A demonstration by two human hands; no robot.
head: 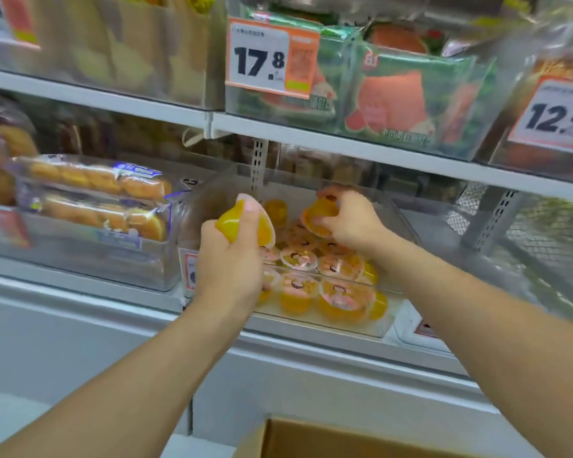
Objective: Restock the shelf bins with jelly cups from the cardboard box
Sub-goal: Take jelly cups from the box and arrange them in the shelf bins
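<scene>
The left hand (227, 262) grips one orange jelly cup (242, 226) above the clear bin (328, 322). The right hand (349, 223) holds another cup (320, 214) over the cups lying inside. The cardboard box (328, 438) is below both arms.

A shop aisle: white metal shelves (344, 140) carry clear bins (311, 312) of packaged snacks, with orange-edged price tags (272, 61) reading 17.8 and 12.8 clipped on front.
</scene>
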